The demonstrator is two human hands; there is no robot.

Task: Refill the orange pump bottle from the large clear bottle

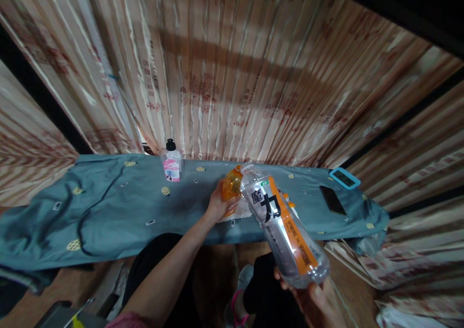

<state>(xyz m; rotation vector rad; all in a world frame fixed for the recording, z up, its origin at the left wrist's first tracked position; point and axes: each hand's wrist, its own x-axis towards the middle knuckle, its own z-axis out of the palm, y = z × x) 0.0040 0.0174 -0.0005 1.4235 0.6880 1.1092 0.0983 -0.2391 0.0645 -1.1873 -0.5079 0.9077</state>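
Nearest, the right hand [319, 301] has its fingers closed around the base of a clear plastic bottle with an orange-and-white label [284, 224], tilted neck-away. Smooth and likely light, it would dent under a hard squeeze; the labelled middle offers surer purchase. Beyond its neck, the left hand [217, 205] wraps a small orange translucent container [232, 184], touching the bottle mouth, over the teal cloth-covered table [108, 212]. Open cloth lies left of those fingers; the table edge runs just below them.
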